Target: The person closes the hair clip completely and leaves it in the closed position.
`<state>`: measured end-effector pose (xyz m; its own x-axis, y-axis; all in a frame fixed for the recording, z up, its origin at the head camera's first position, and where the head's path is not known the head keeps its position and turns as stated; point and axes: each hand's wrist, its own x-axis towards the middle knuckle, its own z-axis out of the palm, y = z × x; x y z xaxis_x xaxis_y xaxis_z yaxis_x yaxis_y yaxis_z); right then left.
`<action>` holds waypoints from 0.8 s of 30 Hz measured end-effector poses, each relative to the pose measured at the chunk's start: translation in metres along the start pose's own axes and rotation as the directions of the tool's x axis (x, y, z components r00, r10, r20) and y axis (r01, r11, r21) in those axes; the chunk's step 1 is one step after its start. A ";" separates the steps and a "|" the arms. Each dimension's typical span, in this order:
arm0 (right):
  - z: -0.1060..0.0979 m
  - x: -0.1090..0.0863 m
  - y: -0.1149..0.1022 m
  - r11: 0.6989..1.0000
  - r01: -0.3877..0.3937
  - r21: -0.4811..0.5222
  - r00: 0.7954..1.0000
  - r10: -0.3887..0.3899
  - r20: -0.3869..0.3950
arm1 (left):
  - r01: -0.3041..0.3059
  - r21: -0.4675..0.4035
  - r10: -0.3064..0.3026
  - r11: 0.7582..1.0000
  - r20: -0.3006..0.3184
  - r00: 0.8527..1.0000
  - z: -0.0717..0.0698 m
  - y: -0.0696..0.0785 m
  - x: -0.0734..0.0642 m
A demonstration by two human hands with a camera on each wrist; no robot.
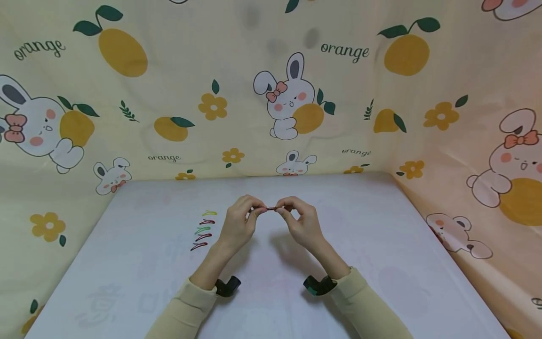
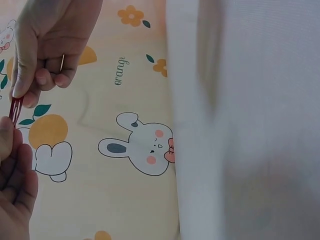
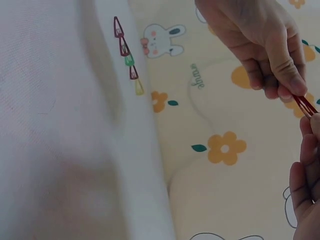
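A red clip [image 1: 271,208] is held above a white surface [image 1: 381,245], pinched at one end by the left hand [image 1: 239,223] and at the other by the right hand [image 1: 305,223], thumbs and fingers clamped on it. Slits of light are seen between its strands in both wrist views; whether it is snapped open or flat cannot be told.

Beyond the left hand's outer side, five clips are laid in a slanting column: a yellow clip [image 1: 209,213] farthest off, then a far red clip [image 1: 207,221], a green clip [image 1: 202,230], a middle red clip [image 1: 204,236] and a near red clip [image 1: 199,246]. By that lineup, five appear to be finished with, while the sixth is judged to be in work and is not yet set down. Whether more are to be handled is not shown.

The far edge is backed by a printed cloth [image 1: 237,52], by which the right side is also flanked. The column is set nearer the left edge than the right. Ample room is offered right of the right hand and between the forearms; closer quarters are found between column and left hand.
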<state>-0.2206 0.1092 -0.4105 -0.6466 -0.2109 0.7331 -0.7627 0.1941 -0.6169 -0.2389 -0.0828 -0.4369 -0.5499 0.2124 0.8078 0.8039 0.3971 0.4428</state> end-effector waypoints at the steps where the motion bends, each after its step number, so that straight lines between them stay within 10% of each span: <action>1: 0.000 0.000 0.000 1.000 -0.003 0.001 1.000 0.003 0.002 | 0.001 0.001 -0.001 1.000 0.002 1.000 0.000 0.000 0.000; 9: 0.005 -0.011 0.036 1.000 -0.024 -0.006 1.000 0.024 0.001 | -0.004 -0.005 0.004 1.000 0.014 1.000 -0.001 0.001 0.000; 24: 0.002 -0.003 0.000 0.999 -0.053 0.000 0.999 0.053 0.004 | 0.008 -0.036 -0.006 0.999 0.036 0.999 -0.002 0.001 -0.001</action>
<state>-0.2188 0.1078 -0.4137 -0.6863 -0.2042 0.6980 -0.7272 0.2053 -0.6550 -0.2370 -0.0843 -0.4362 -0.5627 0.2415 0.7906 0.8073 0.3664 0.4627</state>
